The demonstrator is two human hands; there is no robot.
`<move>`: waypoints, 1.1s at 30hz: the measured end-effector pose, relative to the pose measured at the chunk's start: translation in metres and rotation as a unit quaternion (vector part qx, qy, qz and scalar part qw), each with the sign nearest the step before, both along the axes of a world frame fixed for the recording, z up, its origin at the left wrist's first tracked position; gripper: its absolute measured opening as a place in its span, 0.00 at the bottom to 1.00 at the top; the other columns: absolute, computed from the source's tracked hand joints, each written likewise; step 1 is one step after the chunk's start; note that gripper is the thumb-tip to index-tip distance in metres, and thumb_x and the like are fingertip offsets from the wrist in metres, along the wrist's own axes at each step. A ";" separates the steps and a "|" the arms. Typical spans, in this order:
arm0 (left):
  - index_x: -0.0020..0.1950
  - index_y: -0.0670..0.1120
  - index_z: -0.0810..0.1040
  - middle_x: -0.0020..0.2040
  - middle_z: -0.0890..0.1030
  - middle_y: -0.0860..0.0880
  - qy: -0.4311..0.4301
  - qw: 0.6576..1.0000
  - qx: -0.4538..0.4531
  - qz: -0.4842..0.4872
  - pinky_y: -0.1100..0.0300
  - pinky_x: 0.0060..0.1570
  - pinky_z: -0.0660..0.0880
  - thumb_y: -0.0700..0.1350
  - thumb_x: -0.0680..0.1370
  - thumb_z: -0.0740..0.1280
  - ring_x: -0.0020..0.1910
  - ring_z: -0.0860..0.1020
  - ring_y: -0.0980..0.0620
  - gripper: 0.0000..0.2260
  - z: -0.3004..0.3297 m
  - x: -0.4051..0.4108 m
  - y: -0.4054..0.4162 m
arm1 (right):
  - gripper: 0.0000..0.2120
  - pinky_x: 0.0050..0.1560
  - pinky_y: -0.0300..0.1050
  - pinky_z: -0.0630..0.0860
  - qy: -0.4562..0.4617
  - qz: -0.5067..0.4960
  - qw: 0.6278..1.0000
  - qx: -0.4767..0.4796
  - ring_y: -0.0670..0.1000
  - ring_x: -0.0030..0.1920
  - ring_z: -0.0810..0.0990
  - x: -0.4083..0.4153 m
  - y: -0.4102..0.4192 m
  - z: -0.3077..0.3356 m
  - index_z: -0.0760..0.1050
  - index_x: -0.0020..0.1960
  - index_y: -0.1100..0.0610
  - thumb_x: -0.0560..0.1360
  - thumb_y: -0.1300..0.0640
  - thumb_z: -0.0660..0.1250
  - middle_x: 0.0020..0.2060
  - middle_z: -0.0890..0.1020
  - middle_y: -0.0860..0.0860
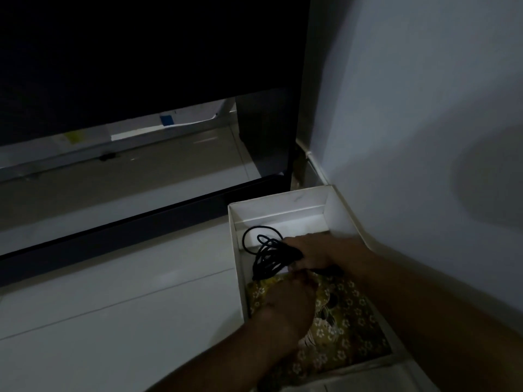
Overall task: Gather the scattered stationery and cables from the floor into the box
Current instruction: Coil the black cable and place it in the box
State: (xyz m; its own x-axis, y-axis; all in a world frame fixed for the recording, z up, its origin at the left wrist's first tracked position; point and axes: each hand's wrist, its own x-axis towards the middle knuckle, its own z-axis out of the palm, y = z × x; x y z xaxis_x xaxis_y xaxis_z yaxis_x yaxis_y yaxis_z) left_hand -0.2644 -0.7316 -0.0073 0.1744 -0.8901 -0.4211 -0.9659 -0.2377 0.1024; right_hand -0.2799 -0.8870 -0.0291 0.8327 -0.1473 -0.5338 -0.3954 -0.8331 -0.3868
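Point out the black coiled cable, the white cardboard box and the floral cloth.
black coiled cable (pixel 264 257): head view, middle of coil
white cardboard box (pixel 236 250): head view, left wall
yellow floral cloth (pixel 348 315): head view, centre

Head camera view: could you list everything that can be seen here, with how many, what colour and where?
box: one, white, open, on the floor against the wall at lower right
cable: one bundle, black, coiled inside the box near its middle
patterned cloth: one, yellow-green with small flowers, in the near half of the box
dark furniture: one, black, fills the upper left, with a gap beneath it
papers: a few, pale, with blue and yellow patches, blurred, on the floor beyond the gap
floor: pale tiles, left of the box
wall: pale, right side
left hand: over the cloth; its grip is unclear
right hand: in the box, gripping the cable
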 end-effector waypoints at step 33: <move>0.74 0.46 0.62 0.73 0.68 0.44 0.030 0.991 0.087 0.095 0.48 0.67 0.67 0.58 0.81 0.57 0.69 0.68 0.44 0.25 -0.009 0.070 -0.035 | 0.30 0.67 0.45 0.67 -0.083 -0.072 0.992 -0.059 0.55 0.67 0.71 -0.024 0.011 -0.006 0.65 0.73 0.50 0.74 0.48 0.70 0.68 0.73 0.54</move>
State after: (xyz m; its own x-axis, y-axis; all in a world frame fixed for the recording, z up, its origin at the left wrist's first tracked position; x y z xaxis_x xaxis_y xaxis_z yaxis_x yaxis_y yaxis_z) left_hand -0.1940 -0.7663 -0.0161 0.3026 -0.7561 -0.5803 -0.8951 -0.4347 0.0996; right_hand -0.3041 -0.8760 -0.0348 0.8739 -0.3238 -0.3625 -0.4518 -0.8162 -0.3602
